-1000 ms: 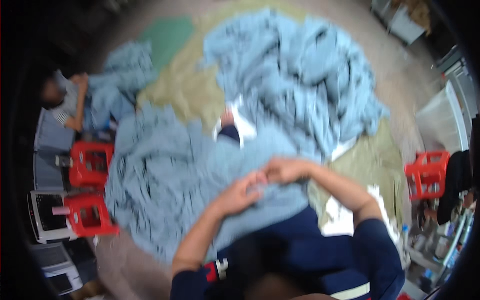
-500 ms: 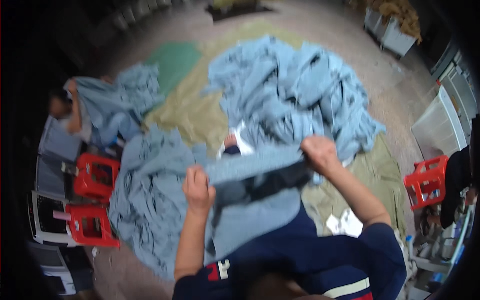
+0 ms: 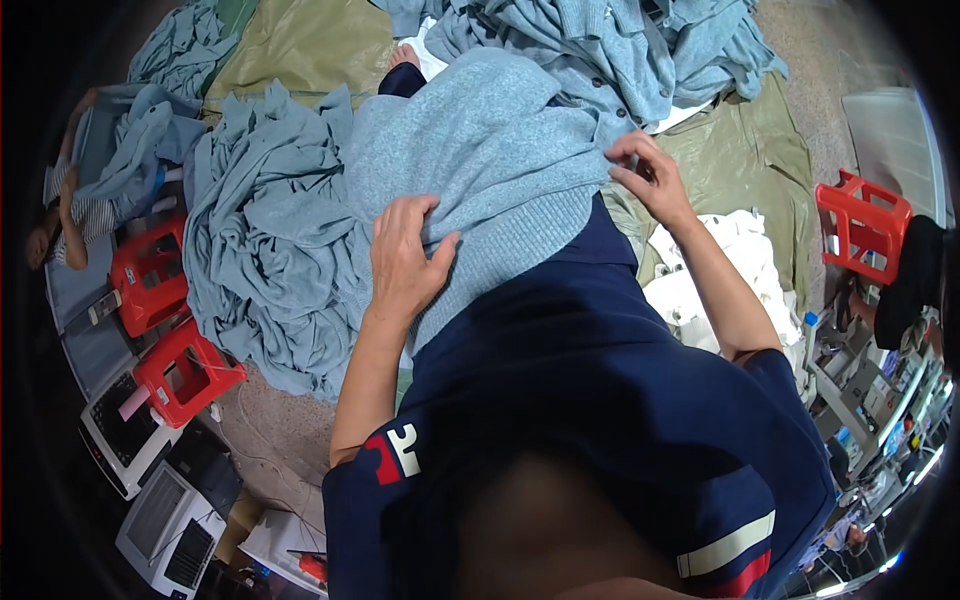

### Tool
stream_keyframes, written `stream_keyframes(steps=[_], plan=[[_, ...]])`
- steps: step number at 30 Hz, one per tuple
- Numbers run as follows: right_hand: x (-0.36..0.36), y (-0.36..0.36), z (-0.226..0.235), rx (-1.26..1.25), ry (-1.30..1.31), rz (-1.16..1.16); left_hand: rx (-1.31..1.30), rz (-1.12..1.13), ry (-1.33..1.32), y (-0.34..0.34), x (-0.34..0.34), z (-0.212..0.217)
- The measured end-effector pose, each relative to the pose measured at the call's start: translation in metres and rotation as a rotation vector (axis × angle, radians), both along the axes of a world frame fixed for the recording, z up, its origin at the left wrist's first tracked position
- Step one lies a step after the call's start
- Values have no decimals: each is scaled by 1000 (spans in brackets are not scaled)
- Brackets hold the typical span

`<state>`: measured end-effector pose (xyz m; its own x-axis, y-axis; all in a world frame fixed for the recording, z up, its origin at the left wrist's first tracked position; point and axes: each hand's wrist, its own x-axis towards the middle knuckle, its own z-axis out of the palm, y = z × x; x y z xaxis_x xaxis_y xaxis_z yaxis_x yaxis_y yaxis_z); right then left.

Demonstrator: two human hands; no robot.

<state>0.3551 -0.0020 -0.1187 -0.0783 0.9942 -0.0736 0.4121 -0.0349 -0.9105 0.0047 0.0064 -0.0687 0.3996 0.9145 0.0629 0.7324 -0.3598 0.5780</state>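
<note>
Blue sweater (image 3: 480, 150), centre | left hand (image 3: 405, 255) lies on it, right hand (image 3: 655, 185) at its edge, both unclenched | heap (image 3: 275, 225), left | white cloth (image 3: 745, 245), right | stool (image 3: 836, 205), far right

Knit pile (image 3: 690, 50) cut off at top, leg (image 3: 403, 80) mostly hidden under blue-grey garment (image 3: 490, 140), right-side clutter (image 3: 880, 400) indistinct

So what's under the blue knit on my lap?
Navy cloth shows past the near edge of the knit, and a bare foot past its far edge; whatever's between is covered.
</note>
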Motion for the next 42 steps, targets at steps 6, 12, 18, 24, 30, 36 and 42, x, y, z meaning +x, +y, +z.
stream_keyframes(steps=[6,12,18,24,30,36,42], plan=[[0,16,-2,10,-38,202,2,-51,102,-3,2,1],[3,20,2,-204,-28,253,-4,22,112,5,-3,7],[-12,4,39,668,-477,336,632,246,-8,32,-43,23],[-24,-18,13,553,-417,403,520,335,69,25,-67,-32],[-12,-42,-8,492,-366,111,422,414,54,20,-62,-42],[5,-50,-28,415,-487,-179,381,415,-7,21,-57,-44],[14,-54,-63,178,-176,-498,339,402,-75,25,-59,-52]])
